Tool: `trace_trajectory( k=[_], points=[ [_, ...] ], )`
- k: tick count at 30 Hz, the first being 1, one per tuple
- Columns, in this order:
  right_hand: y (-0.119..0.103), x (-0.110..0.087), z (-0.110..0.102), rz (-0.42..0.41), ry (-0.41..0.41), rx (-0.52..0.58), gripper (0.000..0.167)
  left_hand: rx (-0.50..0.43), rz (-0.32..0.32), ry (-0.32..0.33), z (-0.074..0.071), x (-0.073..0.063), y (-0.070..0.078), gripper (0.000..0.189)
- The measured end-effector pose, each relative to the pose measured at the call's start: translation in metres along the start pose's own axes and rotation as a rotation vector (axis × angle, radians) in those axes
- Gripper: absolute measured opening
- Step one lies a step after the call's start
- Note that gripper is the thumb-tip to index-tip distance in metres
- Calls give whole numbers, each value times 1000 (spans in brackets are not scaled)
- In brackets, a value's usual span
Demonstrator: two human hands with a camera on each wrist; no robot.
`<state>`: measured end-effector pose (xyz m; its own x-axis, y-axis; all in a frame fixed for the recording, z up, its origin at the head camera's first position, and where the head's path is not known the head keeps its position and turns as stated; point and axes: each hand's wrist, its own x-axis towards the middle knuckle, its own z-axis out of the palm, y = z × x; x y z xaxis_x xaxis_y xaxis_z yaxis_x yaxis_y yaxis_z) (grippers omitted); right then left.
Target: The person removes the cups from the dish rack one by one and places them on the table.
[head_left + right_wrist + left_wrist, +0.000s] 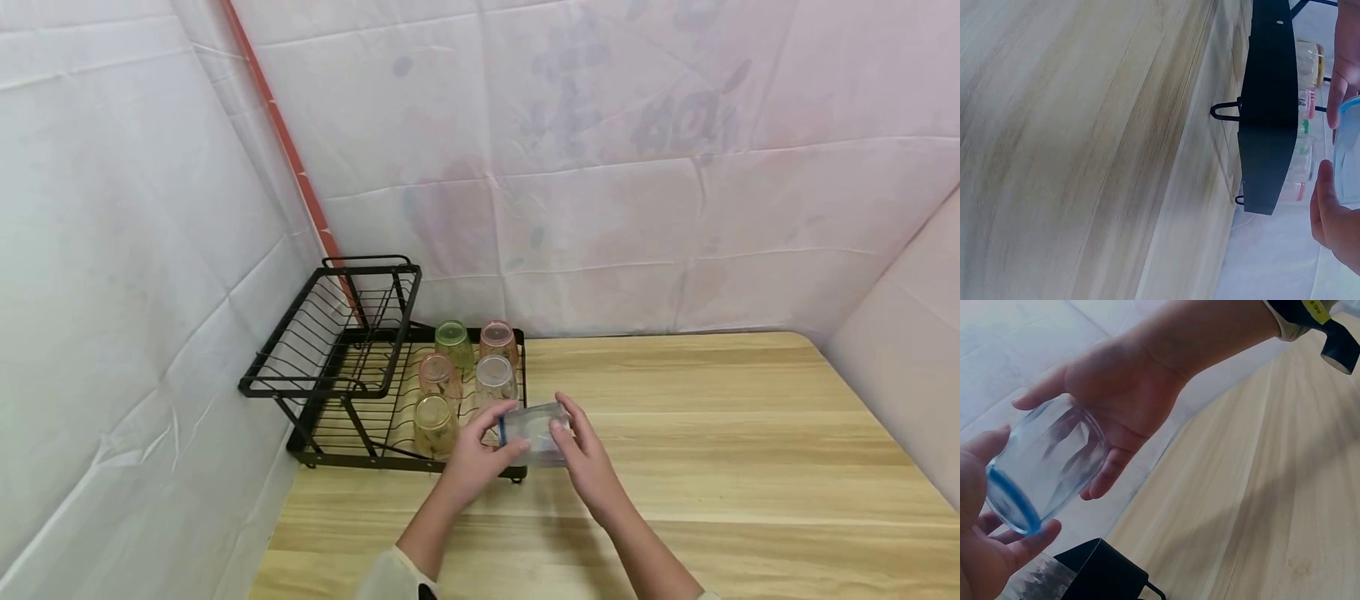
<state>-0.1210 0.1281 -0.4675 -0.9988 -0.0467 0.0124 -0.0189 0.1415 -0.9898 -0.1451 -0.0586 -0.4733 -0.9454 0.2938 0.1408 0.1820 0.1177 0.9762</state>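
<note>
Head view: left hand (474,460) and right hand (589,468) grasp opposite ends of a sideways glass (534,432) by the near right corner of the rack (360,460); right wrist view crops hands and glass.

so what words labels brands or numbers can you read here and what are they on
Nothing reads clearly.
Yellow label on the dark wrist strap: lettering too small and blurred to read.
White wall sheet: faint character-like marks, too blurred to read.
Held glass: no text visible.
</note>
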Motion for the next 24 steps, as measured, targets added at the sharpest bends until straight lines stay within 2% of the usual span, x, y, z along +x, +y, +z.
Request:
trace_trajectory(
  k=[5,12,21,24],
  points=[
    [-2,3,-2,37,-6,33,45,89,-10,-66,9,1,-1,59],
    [-2,7,-6,32,-9,21,44,110,-24,-54,15,2,-1,63],
    [-4,7,-12,-51,5,-73,39,72,-60,-49,19,7,0,48],
    [-5,6,-13,-83,5,-101,40,25,-67,-51,20,9,-3,45]
  ],
)
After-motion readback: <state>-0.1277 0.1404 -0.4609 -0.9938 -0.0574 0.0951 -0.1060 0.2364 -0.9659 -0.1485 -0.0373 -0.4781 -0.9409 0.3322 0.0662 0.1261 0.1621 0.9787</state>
